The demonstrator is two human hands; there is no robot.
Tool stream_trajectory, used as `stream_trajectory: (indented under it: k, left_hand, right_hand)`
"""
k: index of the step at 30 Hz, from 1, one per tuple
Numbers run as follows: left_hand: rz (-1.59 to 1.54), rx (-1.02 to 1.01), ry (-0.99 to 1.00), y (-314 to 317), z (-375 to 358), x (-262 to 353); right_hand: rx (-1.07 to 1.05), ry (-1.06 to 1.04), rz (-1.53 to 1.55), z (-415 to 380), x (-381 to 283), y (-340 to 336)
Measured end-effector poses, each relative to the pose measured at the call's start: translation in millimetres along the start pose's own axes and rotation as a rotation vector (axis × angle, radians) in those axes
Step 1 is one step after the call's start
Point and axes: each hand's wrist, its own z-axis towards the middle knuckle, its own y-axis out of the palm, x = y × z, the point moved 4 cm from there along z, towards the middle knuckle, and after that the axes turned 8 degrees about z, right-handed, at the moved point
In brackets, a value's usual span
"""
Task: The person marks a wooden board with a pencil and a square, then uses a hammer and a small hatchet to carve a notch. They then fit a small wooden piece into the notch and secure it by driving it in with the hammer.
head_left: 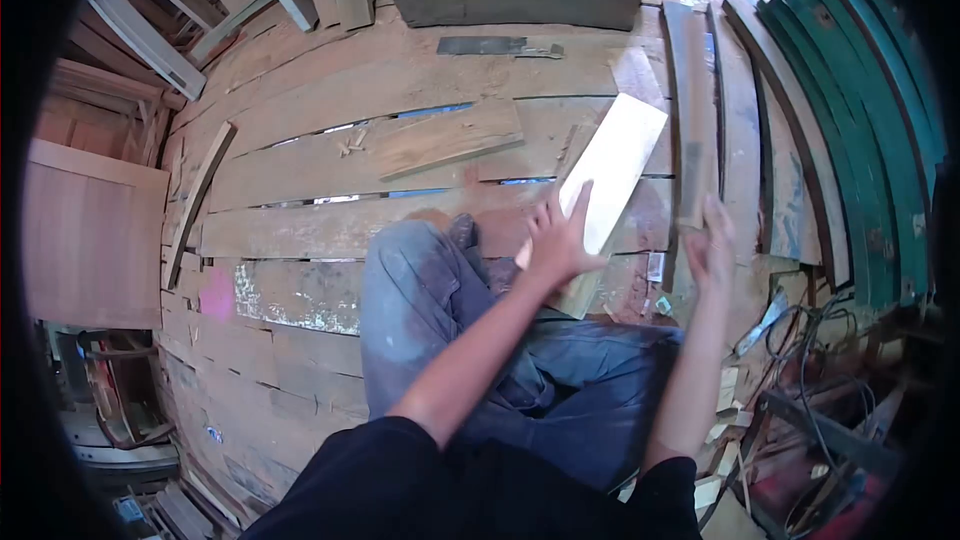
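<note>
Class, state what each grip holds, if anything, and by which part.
Left grip lies spread on the pale board, toward its near end; firm hold unclear. Right grip: cannot tell.

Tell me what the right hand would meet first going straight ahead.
Probably the long brown board just ahead of the right hand; depth is unclear, so its fingers may already touch it.

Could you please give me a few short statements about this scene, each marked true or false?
1. The left hand is on the pale board. True.
2. The right hand is on the pale board too. False: it is apart from it, to its right.
3. The green boards are at the picture's left. False: they are at its right.
4. The person wears blue trousers. True.
5. The floor is smooth tile. False: it is wooden planks with gaps.
</note>
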Motion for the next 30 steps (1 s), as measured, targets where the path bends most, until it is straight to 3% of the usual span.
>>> stream_trajectory:
  k: [2,3,4,5,7,9,12,17,23,26,30]
  left_hand:
    - [0.119,0.074,0.205,-47.4,19.4,-28.8]
    - [0.209,0.066,0.322,-78.1,33.9,-44.1]
    - [0.239,-0.162,0.324,-108.3,48.3,-57.2]
    - [0.368,-0.183,0.403,-132.3,54.9,-74.1]
    - [0.347,-0.06,0.551,-153.5,66.4,-122.7]
    - [0.363,-0.135,0.547,-157.6,77.3,-160.2]
    - [0.395,-0.177,0.496,-160.3,91.5,-195.8]
    - [0.403,-0.161,0.424,-149.1,105.3,-264.0]
    - [0.625,-0.166,0.347,-120.3,104.6,-276.5]
    - [0.571,-0.072,0.298,-107.9,111.2,-278.0]
    - [0.611,-0.119,0.306,-104.1,123.4,-283.7]
  right_hand:
    - [-0.024,-0.105,-0.084,-2.2,-12.2,-27.7]
    - [-0.001,-0.144,-0.267,2.2,-15.9,-48.2]
    - [0.027,-0.185,-0.449,7.7,-16.9,-72.8]
    - [0.059,-0.229,-0.635,8.6,-15.3,-88.8]
    - [0.206,-0.312,-0.71,2.7,-11.9,-106.9]
    - [0.291,-0.352,-0.797,17.8,0.6,-142.5]
    - [0.36,-0.248,-0.843,13.9,6.8,-147.9]
    - [0.336,-0.305,-0.899,16.5,5.6,-144.2]
    - [0.328,-0.232,-0.981,18.2,8.0,-141.3]
    - [0.35,-0.168,-0.979,20.0,10.7,-144.9]
    - [0.358,-0.208,-0.96,20.6,11.5,-144.4]
